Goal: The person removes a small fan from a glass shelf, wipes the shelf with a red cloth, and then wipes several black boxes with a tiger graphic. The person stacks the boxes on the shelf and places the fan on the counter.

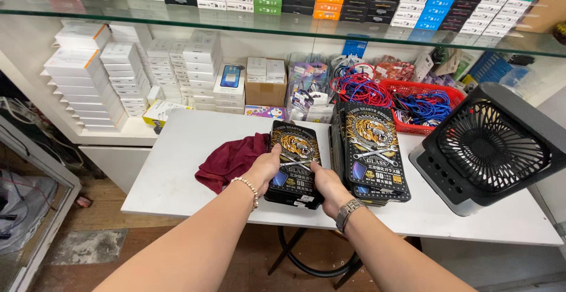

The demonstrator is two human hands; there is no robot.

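Black flat packages with a tiger picture (293, 163) are lying in a stack on the white counter (177, 150), and both hands are closing on this stack. The left hand (264, 168) is gripping its left edge, fingers curled under and thumb on top; the right hand (328, 184) is holding the near right corner the same way. The hands seem to be squaring or lifting the stack (I judge this only from the grip). Any next move is calling for even pressure from both sides, because the thin packages could slide apart.

Just beside it on the right a second taller stack of the same black packages (371, 150) is standing, and a dark red cloth (231, 159) is lying on the left, touching the held stack. A black box-shaped fan (489, 147) is sitting at the right end of the counter, and a red plastic basket with cables (425, 103) is behind.

How many packages are in the held stack is hard to tell, and the fingertips under it are hidden.
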